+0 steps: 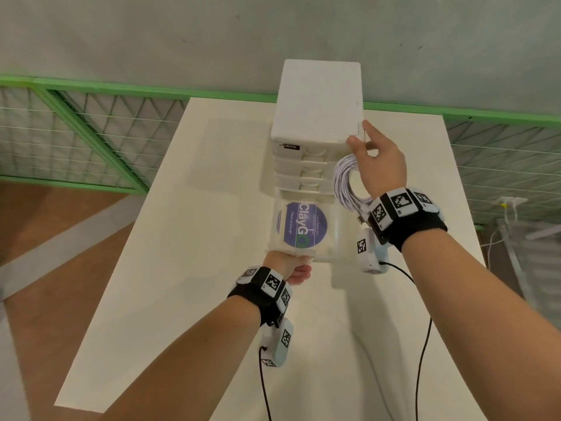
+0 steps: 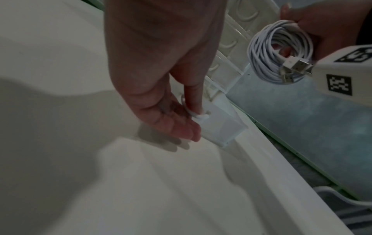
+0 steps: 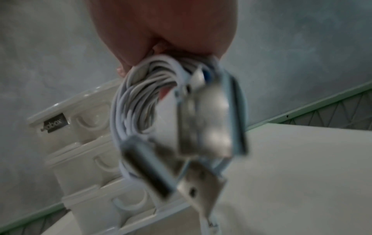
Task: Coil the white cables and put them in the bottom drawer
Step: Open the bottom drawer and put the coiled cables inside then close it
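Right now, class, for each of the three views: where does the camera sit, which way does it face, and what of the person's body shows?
Head: looks down on table, drawer unit, both forearms.
Left wrist: looks along left hand gripping the bottom drawer.
Right wrist: looks along right hand at coiled cables.
Shared: all three show the coiled cables and drawer unit.

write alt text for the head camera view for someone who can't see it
A person's right hand holds a coil of white cables beside a small white drawer unit on a white table. Their left hand grips the front of the pulled-out clear bottom drawer, through which a round purple label shows.
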A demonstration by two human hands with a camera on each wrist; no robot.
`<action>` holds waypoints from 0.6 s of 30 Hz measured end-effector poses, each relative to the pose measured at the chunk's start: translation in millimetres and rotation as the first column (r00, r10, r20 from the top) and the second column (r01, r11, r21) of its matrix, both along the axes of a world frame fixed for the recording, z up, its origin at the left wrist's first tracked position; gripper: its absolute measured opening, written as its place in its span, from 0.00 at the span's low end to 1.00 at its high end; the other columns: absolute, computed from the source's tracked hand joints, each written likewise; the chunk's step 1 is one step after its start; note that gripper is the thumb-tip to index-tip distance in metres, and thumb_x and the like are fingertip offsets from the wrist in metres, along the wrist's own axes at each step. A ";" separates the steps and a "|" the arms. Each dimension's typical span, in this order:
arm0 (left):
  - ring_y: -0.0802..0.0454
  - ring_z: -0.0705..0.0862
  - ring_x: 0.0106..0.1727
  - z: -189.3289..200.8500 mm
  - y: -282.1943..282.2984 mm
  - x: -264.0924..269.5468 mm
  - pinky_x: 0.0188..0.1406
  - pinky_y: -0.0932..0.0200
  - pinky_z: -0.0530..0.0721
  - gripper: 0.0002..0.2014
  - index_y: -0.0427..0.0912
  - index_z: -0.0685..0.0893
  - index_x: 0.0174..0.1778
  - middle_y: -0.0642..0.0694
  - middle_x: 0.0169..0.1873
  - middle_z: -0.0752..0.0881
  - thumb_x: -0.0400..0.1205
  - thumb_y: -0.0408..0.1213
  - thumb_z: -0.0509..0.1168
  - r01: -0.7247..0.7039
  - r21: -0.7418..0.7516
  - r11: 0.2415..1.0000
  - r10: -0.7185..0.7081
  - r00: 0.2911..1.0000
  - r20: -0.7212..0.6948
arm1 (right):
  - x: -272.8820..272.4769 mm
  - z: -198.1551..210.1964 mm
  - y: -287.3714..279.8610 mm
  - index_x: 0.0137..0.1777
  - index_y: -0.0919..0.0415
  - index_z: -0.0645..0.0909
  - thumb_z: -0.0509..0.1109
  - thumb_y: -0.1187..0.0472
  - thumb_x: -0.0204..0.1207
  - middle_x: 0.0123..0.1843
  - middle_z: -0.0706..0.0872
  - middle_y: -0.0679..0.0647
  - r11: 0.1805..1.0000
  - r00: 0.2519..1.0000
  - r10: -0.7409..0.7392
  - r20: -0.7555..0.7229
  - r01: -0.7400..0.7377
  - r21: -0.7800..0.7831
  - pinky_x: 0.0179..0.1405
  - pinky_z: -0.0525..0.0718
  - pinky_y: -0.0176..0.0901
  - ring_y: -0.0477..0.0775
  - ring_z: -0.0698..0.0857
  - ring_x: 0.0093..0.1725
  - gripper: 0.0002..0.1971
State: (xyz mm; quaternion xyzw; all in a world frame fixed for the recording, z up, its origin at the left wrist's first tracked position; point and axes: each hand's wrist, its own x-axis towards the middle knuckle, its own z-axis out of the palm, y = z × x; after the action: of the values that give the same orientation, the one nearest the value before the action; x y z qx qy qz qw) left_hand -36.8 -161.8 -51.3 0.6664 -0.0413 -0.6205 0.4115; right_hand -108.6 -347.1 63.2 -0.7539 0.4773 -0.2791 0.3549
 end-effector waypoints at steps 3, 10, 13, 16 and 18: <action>0.59 0.85 0.25 0.7 6.8 4.9 0.24 0.68 0.82 0.10 0.38 0.80 0.41 0.45 0.33 0.84 0.80 0.42 0.69 0.054 -0.011 0.998 -0.054 0.998 0.043 | -8.2 -13.7 13.1 0.57 0.51 0.80 0.62 0.40 0.76 0.48 0.85 0.52 0.989 0.983 -0.145 0.112 0.147 -0.007 0.48 0.78 0.43 0.52 0.82 0.47 0.19; 0.52 0.80 0.23 47.6 9.0 36.3 0.26 0.63 0.78 0.10 0.38 0.82 0.35 0.45 0.27 0.86 0.79 0.39 0.68 0.128 -0.016 0.992 -0.095 0.805 0.585 | 21.9 -66.2 60.3 0.37 0.65 0.81 0.58 0.41 0.78 0.31 0.82 0.63 0.919 0.930 -0.313 0.194 0.245 0.308 0.38 0.79 0.53 0.59 0.78 0.33 0.26; 0.51 0.81 0.37 58.5 -1.1 47.8 0.41 0.60 0.77 0.08 0.41 0.81 0.47 0.47 0.37 0.83 0.80 0.43 0.66 0.066 -0.173 0.983 0.103 0.582 0.806 | 38.8 -80.6 67.1 0.41 0.70 0.80 0.56 0.43 0.80 0.39 0.85 0.69 0.903 0.939 -0.299 0.167 0.222 0.369 0.42 0.78 0.51 0.65 0.82 0.39 0.28; 0.48 0.81 0.59 47.2 -18.2 52.6 0.58 0.58 0.77 0.21 0.41 0.75 0.69 0.44 0.59 0.81 0.82 0.45 0.65 0.253 -0.160 0.954 0.005 0.520 0.854 | 42.7 -92.4 65.1 0.36 0.66 0.78 0.55 0.43 0.81 0.34 0.82 0.60 0.886 0.944 -0.296 0.145 0.215 0.412 0.41 0.75 0.48 0.61 0.80 0.39 0.26; 0.45 0.77 0.68 34.3 -30.3 50.5 0.66 0.53 0.75 0.24 0.42 0.71 0.74 0.42 0.67 0.79 0.81 0.43 0.65 0.396 -0.076 0.915 -0.118 0.444 0.888 | 41.6 -99.9 63.5 0.37 0.63 0.78 0.56 0.45 0.81 0.34 0.82 0.56 0.883 0.949 -0.286 0.130 0.208 0.422 0.42 0.73 0.45 0.58 0.80 0.39 0.23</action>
State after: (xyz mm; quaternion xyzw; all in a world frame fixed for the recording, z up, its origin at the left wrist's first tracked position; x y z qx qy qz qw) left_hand 13.8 -192.1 -17.0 0.8089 -0.4296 -0.2413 0.3207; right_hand -66.9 -283.6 -36.7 -0.5674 0.5810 -0.2880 0.5075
